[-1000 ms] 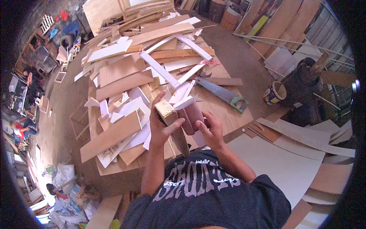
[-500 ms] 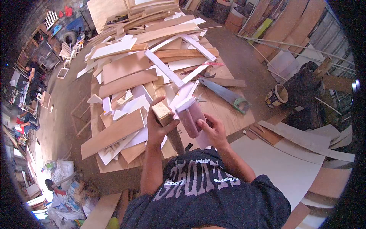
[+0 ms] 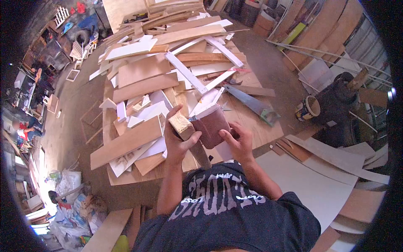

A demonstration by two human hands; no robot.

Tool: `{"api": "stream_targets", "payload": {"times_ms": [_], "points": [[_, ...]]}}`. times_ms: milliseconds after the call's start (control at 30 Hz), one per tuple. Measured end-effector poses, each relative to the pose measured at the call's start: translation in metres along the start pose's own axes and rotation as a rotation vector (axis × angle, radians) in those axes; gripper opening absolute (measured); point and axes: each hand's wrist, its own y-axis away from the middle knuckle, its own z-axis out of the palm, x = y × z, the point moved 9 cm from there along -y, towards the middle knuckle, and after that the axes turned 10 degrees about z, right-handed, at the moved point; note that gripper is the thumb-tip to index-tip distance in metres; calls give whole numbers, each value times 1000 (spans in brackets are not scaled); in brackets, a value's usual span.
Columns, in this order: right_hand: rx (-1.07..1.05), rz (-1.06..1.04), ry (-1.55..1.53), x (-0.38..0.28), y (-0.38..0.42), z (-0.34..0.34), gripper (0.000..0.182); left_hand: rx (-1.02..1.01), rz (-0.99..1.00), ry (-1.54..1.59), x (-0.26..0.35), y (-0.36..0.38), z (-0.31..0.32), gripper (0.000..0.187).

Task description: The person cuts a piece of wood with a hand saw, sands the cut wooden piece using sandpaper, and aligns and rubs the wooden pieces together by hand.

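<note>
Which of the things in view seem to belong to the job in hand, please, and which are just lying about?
Apparently in the job:
brown wooden bar with a pale end, in the left hand
squarish, matt reddish-brown sheet, in the right hand

Apparently lying about:
green-handled saw with a long grey blade
narrow white wooden strips
flat light-brown boards

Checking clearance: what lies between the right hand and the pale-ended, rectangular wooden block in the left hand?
A bent, reddish-brown sheet lies between the right hand and the block, in the head view.
</note>
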Motion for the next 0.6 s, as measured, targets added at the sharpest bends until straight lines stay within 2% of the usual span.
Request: {"api": "stream_targets", "payload": {"times_ms": [33, 100, 133, 200, 267, 333, 433, 500, 533, 600], "points": [[1, -1, 0, 2, 1, -2, 34, -34, -2, 47, 0, 0, 1, 89], [-194, 192, -312, 21, 0, 11, 38, -33, -43, 114, 0, 1, 0, 88], [-196, 189, -311, 25, 1, 12, 38, -33, -85, 182, -2, 2, 0, 87], [-310, 240, -596, 33, 4, 21, 42, -32, -117, 190, -3, 1, -1, 87], [-326, 202, -499, 29, 4, 20, 43, -34, -151, 201, -7, 1, 2, 87], [-344, 162, -401, 23, 4, 21, 43, -24, 18, -23, 3, -2, 1, 86], [-285, 161, -310, 21, 3, 19, 43, -117, 50, -91, 8, 2, 4, 85], [-216, 220, -338, 31, 1, 16, 42, -151, -15, 3, 16, 6, 14, 86], [-220, 217, -339, 33, 1, 17, 42, -184, -80, 94, 16, 8, 20, 87], [-206, 175, -372, 32, 1, 14, 41, -156, -88, 115, 10, 11, 18, 88]]}}
